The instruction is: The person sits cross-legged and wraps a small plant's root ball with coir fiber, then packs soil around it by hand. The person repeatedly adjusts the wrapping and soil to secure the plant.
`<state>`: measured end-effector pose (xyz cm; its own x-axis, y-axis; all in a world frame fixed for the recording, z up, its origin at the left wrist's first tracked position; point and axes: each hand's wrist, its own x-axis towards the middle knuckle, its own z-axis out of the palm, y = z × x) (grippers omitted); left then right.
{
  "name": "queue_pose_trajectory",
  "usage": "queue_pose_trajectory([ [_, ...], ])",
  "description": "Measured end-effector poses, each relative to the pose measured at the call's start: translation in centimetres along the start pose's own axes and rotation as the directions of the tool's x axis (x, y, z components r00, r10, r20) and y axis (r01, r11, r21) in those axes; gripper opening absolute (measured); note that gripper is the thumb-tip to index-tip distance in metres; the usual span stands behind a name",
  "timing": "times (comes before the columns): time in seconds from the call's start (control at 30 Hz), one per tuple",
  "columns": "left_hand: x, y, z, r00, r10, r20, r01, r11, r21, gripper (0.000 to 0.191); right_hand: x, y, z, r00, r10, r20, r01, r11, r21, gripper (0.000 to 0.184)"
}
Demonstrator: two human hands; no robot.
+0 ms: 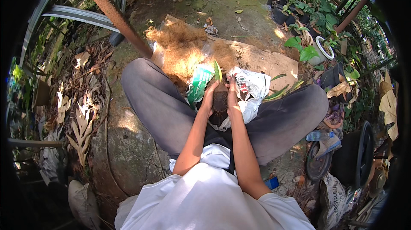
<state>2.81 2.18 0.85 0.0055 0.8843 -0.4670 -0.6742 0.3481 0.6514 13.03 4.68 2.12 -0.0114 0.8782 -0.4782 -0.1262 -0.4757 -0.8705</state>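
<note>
Between my legs, my left hand (209,96) and my right hand (232,93) press from both sides on a dark, fibrous root ball (220,101). A green leaf (217,71) stands up at its far end, by my left fingertips. A white plastic bag (253,90) with printing lies at the right and partly under the root ball. The green printed packet (198,84) is just left of my left hand. Beyond them is a heap of brown coconut fibre (179,47). Cut green leaves (281,92) lie beside my right knee.
A flattened cardboard sheet (282,64) lies under the materials. A rusty post (112,8) rises at the left. Potted plants and a white pot (322,52) stand at the right, with a black bin (350,159) nearer me. A phone (272,183) lies by my right elbow.
</note>
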Motion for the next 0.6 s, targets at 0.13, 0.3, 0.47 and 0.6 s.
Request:
queue_pose_trajectory([
  [0.13, -0.1, -0.3, 0.1, 1.0, 0.003, -0.006, -0.004, 0.984, -0.18, 0.036, -0.4, -1.2, 1.3, 0.917, -0.384, -0.11, 0.341, 0.896, -0.285, 0.066],
  [0.3, -0.3, -0.5, 0.1, 1.0, 0.003, 0.0, -0.003, 0.937, -0.348, 0.03, -1.7, -2.8, 1.0, 0.718, -0.674, -0.174, 0.497, 0.672, -0.549, 0.056],
  [0.47, -0.5, -0.4, 0.4, 0.998, 0.053, 0.034, -0.036, 0.924, -0.38, 0.029, -2.9, -2.2, 2.4, 0.612, -0.785, -0.098, 0.491, 0.474, -0.731, 0.055],
  [0.6, -0.2, -1.0, -0.3, 1.0, -0.02, -0.011, 0.017, 0.966, -0.257, 0.031, -2.8, -1.4, 2.2, 0.626, -0.776, -0.072, 0.526, 0.489, -0.696, 0.054],
])
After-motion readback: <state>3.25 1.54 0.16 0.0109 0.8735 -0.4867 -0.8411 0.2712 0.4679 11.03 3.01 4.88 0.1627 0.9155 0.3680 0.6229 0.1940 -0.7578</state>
